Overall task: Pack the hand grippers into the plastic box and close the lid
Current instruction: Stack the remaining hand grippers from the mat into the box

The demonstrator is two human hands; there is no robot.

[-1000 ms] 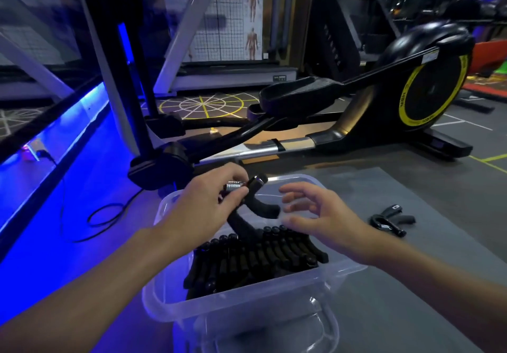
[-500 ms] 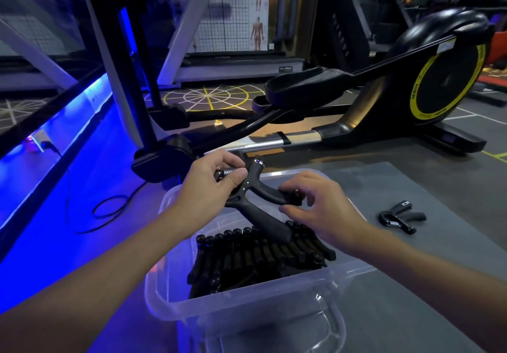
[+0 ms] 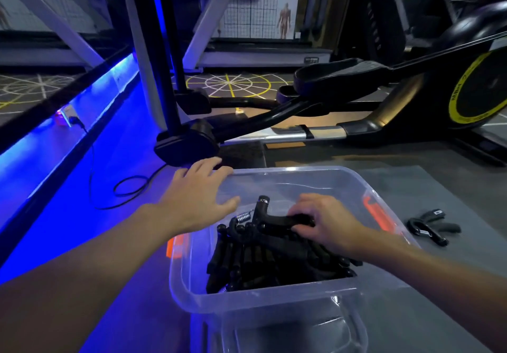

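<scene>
**Container.** The clear plastic box [image 3: 274, 302] sits open on a grey floor mat [image 3: 439, 188]. One orange latch [image 3: 380, 212] is fitted to its right wall and a second orange latch [image 3: 174, 245] to its left wall. A clear moulded piece, which appears to be the lid [image 3: 288, 333], lies at the near side of the box, below its rim.

**Contents.** A row of black hand grippers [image 3: 274, 262] is packed along the bottom of the box, handles side by side. One further hand gripper, the top gripper [image 3: 270, 217], lies on this row with its steel spring [image 3: 243, 217] facing left.

**Right hand.** The right hand [image 3: 326, 225] is inside the box. Its fingers are curled round one handle of the top gripper.

**Left hand.** The left hand [image 3: 197, 196] is over the far left corner of the box, fingers straight and spread, holding nothing. Whether the fingertips touch the rim cannot be determined.

**Outside the box.** A loose hand gripper [image 3: 430, 228] lies on the mat just to the right of the box.

**Surroundings.** A black elliptical trainer [image 3: 384, 122] stands beyond the mat. A black cable [image 3: 129, 188] coils on the blue-lit floor to the left.
</scene>
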